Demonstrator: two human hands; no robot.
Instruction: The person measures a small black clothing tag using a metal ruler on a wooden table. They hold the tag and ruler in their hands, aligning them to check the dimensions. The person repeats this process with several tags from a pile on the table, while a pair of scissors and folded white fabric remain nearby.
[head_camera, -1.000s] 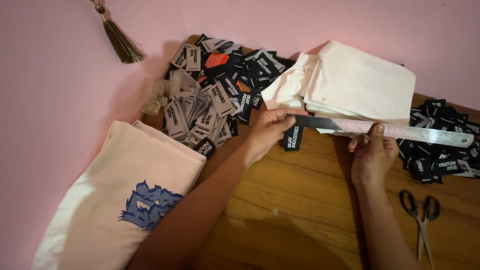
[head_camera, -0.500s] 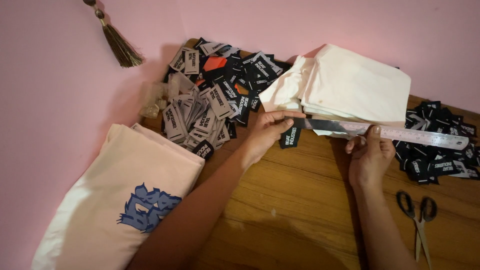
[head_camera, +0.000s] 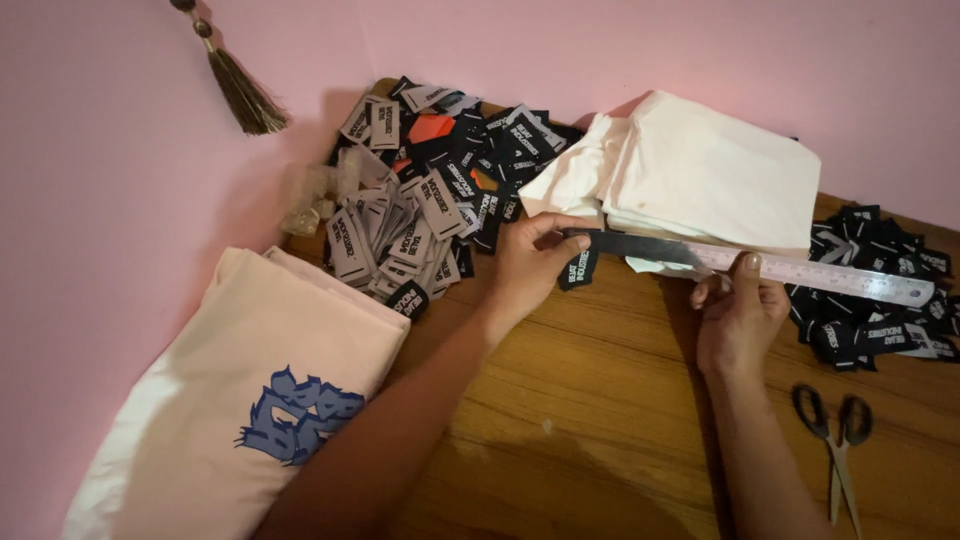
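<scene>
I am lining up the metal ruler across the front edge of the folded white cloth stack on the tabletop: my left hand pinches its dark near end together with a small black woven label, and my right hand closes on its middle, thumb on top. By my judgement, the next move calls for keeping the long, thin, silvery ruler level and square to the cloth's edge.

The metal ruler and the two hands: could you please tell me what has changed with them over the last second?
Little has changed. The left hand still pinches the dark end of the metal ruler together with a black label, and the right hand still steadies its middle. The ruler stays across the folded white cloth. The scissors stay untouched.
</scene>
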